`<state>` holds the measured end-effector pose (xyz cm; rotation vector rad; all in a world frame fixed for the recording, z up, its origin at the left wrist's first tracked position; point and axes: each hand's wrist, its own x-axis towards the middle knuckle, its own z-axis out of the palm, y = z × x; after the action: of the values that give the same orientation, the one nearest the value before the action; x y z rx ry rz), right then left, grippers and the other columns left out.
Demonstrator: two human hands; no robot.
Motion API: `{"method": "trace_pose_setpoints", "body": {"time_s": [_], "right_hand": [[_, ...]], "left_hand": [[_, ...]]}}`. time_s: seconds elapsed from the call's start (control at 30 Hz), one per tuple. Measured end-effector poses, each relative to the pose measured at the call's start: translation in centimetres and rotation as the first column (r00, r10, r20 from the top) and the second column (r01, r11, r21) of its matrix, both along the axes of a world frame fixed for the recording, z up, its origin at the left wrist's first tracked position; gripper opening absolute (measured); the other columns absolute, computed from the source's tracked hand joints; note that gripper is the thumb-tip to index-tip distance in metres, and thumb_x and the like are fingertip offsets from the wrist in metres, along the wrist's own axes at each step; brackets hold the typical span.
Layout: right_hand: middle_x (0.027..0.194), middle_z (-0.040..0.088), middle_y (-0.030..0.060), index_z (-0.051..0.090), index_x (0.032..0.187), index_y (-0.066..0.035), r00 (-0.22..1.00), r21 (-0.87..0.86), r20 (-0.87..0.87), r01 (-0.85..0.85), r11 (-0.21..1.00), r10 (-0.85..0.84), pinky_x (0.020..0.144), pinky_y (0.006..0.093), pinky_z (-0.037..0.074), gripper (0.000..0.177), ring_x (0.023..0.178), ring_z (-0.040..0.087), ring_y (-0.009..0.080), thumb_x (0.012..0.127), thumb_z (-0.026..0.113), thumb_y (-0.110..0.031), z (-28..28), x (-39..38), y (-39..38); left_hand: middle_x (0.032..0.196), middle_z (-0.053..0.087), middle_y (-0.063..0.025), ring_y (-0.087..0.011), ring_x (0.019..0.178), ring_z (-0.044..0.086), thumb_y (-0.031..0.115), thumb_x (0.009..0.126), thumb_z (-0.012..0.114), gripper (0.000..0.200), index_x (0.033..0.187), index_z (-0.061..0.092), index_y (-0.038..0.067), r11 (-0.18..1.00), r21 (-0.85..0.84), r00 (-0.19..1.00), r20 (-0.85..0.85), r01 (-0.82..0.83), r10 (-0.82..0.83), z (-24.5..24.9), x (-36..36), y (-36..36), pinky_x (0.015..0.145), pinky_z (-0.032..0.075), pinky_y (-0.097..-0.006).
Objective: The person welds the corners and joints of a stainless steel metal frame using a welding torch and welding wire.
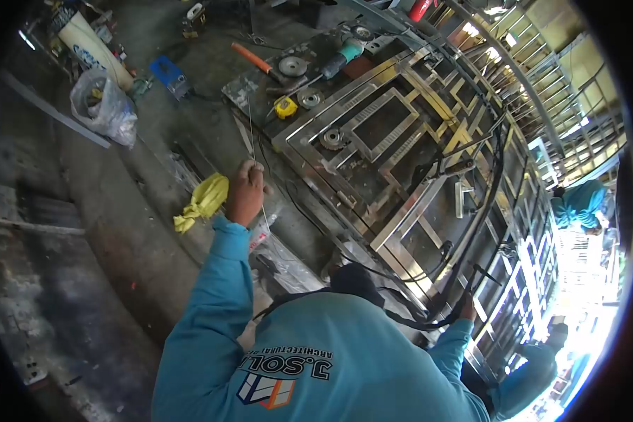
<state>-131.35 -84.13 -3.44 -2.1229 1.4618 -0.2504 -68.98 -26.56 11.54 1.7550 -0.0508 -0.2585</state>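
My left hand (245,194) is closed around a thin metal welding rod (250,130), which sticks out at both ends of the fist. Beside that hand lies a crumpled yellow cloth or glove (205,202). On the right, my right hand (468,307) is partly hidden by its sleeve and black cables. It appears closed on a black welding torch (480,276) with a T-shaped head, held over the metal frame. That frame (401,232), made of shiny square tubes in a geometric pattern, stretches in front of me.
An angle grinder (342,58), orange-handled hammer (252,58), yellow tape measure (285,107) and several discs lie at the frame's far end. Black cables (496,176) cross the frame. A plastic bag (105,107) and blue tool (170,77) sit left. Co-workers (534,373) are at right.
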Motion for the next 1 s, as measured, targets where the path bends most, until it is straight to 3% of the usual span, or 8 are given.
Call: {"method": "trace_pose_setpoints", "body": {"time_s": [0.1, 0.2, 0.23, 0.27, 0.43, 0.53, 0.7, 1.0], "right_hand": [[0.095, 0.071, 0.0075, 0.072, 0.113, -0.011, 0.681, 0.453, 0.497, 0.325, 0.830, -0.538, 0.074, 0.0382, 0.056, 0.039, 0.083, 0.069, 0.0272, 0.100, 0.056, -0.044, 2.9, 1.2, 1.5], [0.077, 0.064, 0.0000, 0.070, 0.103, -0.016, 0.415, 0.832, 0.554, -0.267, 0.486, -0.721, 0.053, 0.0350, 0.052, 0.043, 0.061, 0.063, 0.0204, 0.096, 0.058, -0.057, 13.3, 1.6, 4.7], [0.066, 0.056, -0.0055, 0.066, 0.095, -0.024, 0.546, 0.643, 0.635, 0.020, 0.766, -0.547, 0.039, 0.0294, 0.038, 0.045, 0.046, 0.049, 0.0132, 0.092, 0.056, -0.068, 16.5, 2.8, 6.8], [0.068, 0.056, -0.0047, 0.065, 0.097, -0.023, 0.587, 0.495, 0.650, 0.153, 0.855, -0.482, 0.040, 0.0290, 0.039, 0.044, 0.046, 0.049, 0.0130, 0.092, 0.056, -0.066, 19.2, 3.4, 7.3], [0.077, 0.059, -0.0012, 0.061, 0.108, -0.019, 0.640, -0.017, 0.754, 0.240, 0.971, -0.145, 0.045, 0.0272, 0.040, 0.038, 0.050, 0.049, 0.0120, 0.095, 0.055, -0.054, 32.9, 6.4, 3.7], [0.082, 0.060, 0.0010, 0.058, 0.115, -0.016, 0.679, -0.309, 0.726, 0.187, 0.932, 0.105, 0.048, 0.0261, 0.041, 0.037, 0.052, 0.050, 0.0113, 0.096, 0.055, -0.048, 41.1, 10.4, 0.0], [0.091, 0.062, 0.0045, 0.054, 0.125, -0.012, 0.668, -0.688, 0.574, 0.080, 0.721, 0.474, 0.052, 0.0243, 0.042, 0.036, 0.056, 0.050, 0.0103, 0.099, 0.054, -0.037, 52.9, 19.1, -3.6], [0.108, 0.067, 0.0110, 0.046, 0.145, -0.004, 0.486, -0.884, 0.248, -0.240, 0.401, 0.838, 0.061, 0.0210, 0.045, 0.044, 0.062, 0.050, 0.0083, 0.103, 0.052, -0.017, 59.9, 34.7, 7.2]], "left_hand": [[0.070, 0.066, -0.0071, -0.0122, 0.054, 0.056, 0.026, 0.103, 0.050, 0.025, 0.111, 0.060, 0.004, 0.997, -0.082, 0.985, -0.173, 0.007, -0.021, 1.7, -1.2, 2.1, 0.048, 0.043, -0.0283], [0.081, 0.067, -0.0095, -0.0170, 0.061, 0.065, 0.023, 0.103, 0.055, 0.021, 0.111, 0.059, 0.004, 0.966, -0.251, 0.956, -0.293, -0.054, -0.022, 2.0, -2.7, 3.2, 0.050, 0.051, -0.0296], [0.083, 0.068, -0.0100, -0.0185, 0.063, 0.067, 0.023, 0.103, 0.056, 0.022, 0.111, 0.058, 0.003, 0.944, -0.322, 0.948, -0.317, -0.077, -0.031, 2.0, -3.2, 3.1, 0.052, 0.053, -0.0305], [0.084, 0.068, -0.0108, -0.0202, 0.065, 0.069, 0.023, 0.103, 0.057, 0.022, 0.112, 0.057, 0.003, 0.909, -0.402, 0.940, -0.339, -0.107, -0.039, 2.2, -3.8, 2.6, 0.054, 0.056, -0.0320], [0.087, 0.068, -0.0158, -0.0261, 0.072, 0.073, 0.023, 0.106, 0.055, 0.022, 0.115, 0.054, 0.003, 0.711, -0.683, 0.883, -0.425, -0.167, -0.201, 3.3, -10.3, -4.1, 0.059, 0.062, -0.0372], [0.088, 0.068, -0.0179, -0.0271, 0.071, 0.073, 0.021, 0.108, 0.052, 0.024, 0.122, 0.047, 0.003, 0.628, -0.751, 0.831, -0.471, -0.202, -0.296, 3.1, -16.3, -11.3, 0.058, 0.060, -0.0366], [0.088, 0.066, -0.0175, -0.0244, 0.068, 0.070, 0.011, 0.105, 0.051, 0.030, 0.133, 0.040, 0.004, 0.743, -0.656, 0.825, -0.490, -0.136, -0.282, 1.6, -22.0, -18.3, 0.057, 0.058, -0.0355], [0.091, 0.063, -0.0116, -0.0196, 0.072, 0.068, 0.015, 0.105, 0.052, 0.028, 0.130, 0.044, 0.006, 0.729, -0.668, 0.749, -0.557, -0.147, -0.359, -6.3, -27.9, -16.9, 0.064, 0.061, -0.0342]]}}
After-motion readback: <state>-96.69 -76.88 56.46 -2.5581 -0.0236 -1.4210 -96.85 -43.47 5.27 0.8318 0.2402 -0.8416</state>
